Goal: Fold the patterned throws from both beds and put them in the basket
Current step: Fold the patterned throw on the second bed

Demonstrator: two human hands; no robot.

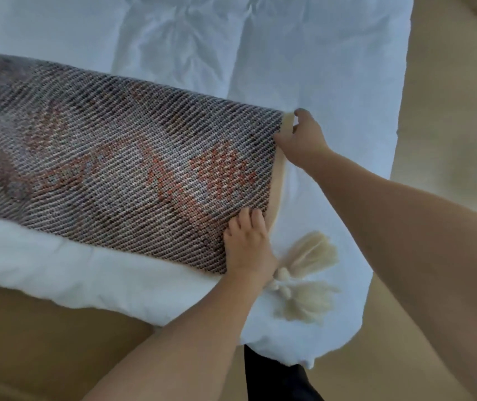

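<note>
Right arm reaches out over the bed. Right hand is at the far end corner of the patterned throw, fingers curled and pinching its cream edge against the thumb. Left hand is palm-down on the near corner, fingers bent on the weave, thumb hidden, so can't tell if it grips. Throw lies spread across the bed, tassels just beside the left hand.
</note>
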